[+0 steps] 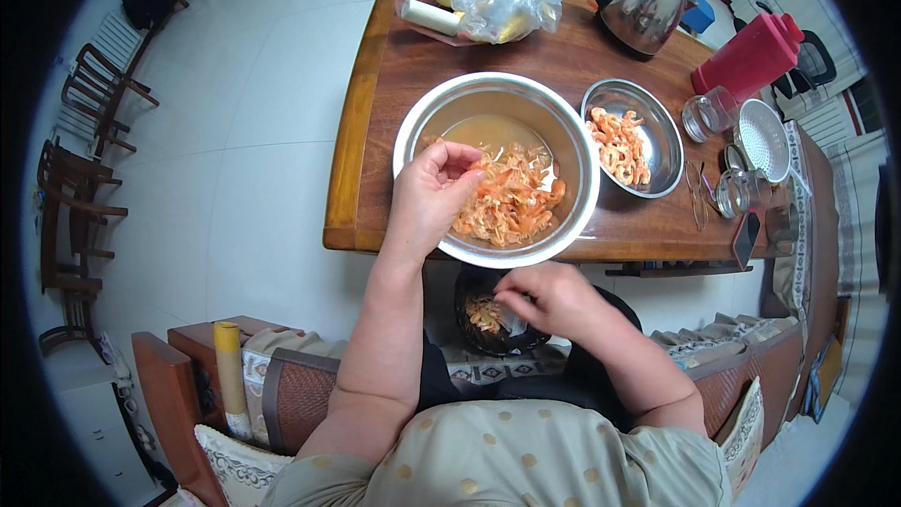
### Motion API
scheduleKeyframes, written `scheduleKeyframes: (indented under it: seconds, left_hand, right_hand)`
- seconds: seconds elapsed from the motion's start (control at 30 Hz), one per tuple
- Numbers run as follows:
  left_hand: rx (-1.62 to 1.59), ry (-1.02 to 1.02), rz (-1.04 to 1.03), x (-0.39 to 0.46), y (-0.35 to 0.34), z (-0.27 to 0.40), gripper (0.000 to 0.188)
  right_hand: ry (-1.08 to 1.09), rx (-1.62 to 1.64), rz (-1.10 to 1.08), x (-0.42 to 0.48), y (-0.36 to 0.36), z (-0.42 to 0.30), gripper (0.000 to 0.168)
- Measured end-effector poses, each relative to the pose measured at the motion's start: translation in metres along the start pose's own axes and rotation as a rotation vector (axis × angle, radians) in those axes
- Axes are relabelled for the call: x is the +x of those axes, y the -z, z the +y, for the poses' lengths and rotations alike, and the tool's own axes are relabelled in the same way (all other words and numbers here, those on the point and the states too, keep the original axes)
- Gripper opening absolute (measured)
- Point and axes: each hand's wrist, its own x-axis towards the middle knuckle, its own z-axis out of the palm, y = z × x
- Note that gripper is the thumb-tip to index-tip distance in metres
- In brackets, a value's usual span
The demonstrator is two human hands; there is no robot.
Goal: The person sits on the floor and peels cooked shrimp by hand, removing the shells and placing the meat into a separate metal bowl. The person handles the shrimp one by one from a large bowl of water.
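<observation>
My left hand (440,190) is over the left part of a large metal basin (496,259). Its thumb and index finger pinch together on a small orange piece, seemingly a shrimp, mostly hidden by the fingers. Below it in the basin lie many cooked orange shrimp (517,201) in cloudy liquid. Lower down, in front of my body, my right hand (552,299) hangs at the edge of a black-lined bin (468,341) holding shrimp shells (483,315). Its fingertips are bent together, and whether anything sits between them is unclear. Peeled shrimp (619,148) fill the left of a smaller steel bowl (662,155).
On the wooden table (366,155) stand a bagged fruit bowl (507,7), an electric kettle (640,7), a red thermos flask (750,56), glass jars (742,191), a white colander (764,141) and a phone (746,241). Behind me is a sofa (303,394) with cushions.
</observation>
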Motion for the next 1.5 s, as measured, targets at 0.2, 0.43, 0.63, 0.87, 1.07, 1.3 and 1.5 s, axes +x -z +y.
scheduleKeyframes:
  seconds: [0.2, 0.43, 0.63, 0.87, 1.07, 1.3, 1.5]
  left_hand:
    - [0.034, 0.030, 0.001, -0.003, -0.007, 0.007, 0.017]
    - [0.096, -0.084, -0.045, -0.001, -0.020, 0.008, 0.014]
    - [0.511, -0.352, 0.028, -0.002, -0.029, 0.007, 0.021]
    - [1.003, -0.800, -0.005, 0.002, -0.040, -0.002, 0.035]
    - [0.999, -0.872, -0.048, 0.000, -0.041, 0.000, 0.033]
    - [0.816, -0.651, 0.073, -0.005, -0.047, 0.004, 0.023]
    - [0.007, -0.090, 0.162, -0.004, -0.047, -0.003, 0.012]
  right_hand:
    - [-0.129, 0.156, 0.386, 0.038, 0.042, -0.017, 0.015]
    - [-0.078, 0.373, 0.402, 0.079, 0.036, 0.031, 0.024]
    - [-0.162, 0.529, 0.428, 0.083, 0.040, 0.036, 0.014]
    - [-0.184, 0.728, 0.353, 0.084, 0.047, 0.048, 0.013]
    - [-0.219, 0.767, 0.283, 0.079, 0.056, 0.052, 0.012]
    - [-0.208, 0.770, 0.284, 0.078, 0.057, 0.050, 0.014]
    - [-0.198, 0.531, 0.322, 0.080, 0.061, 0.038, 0.014]
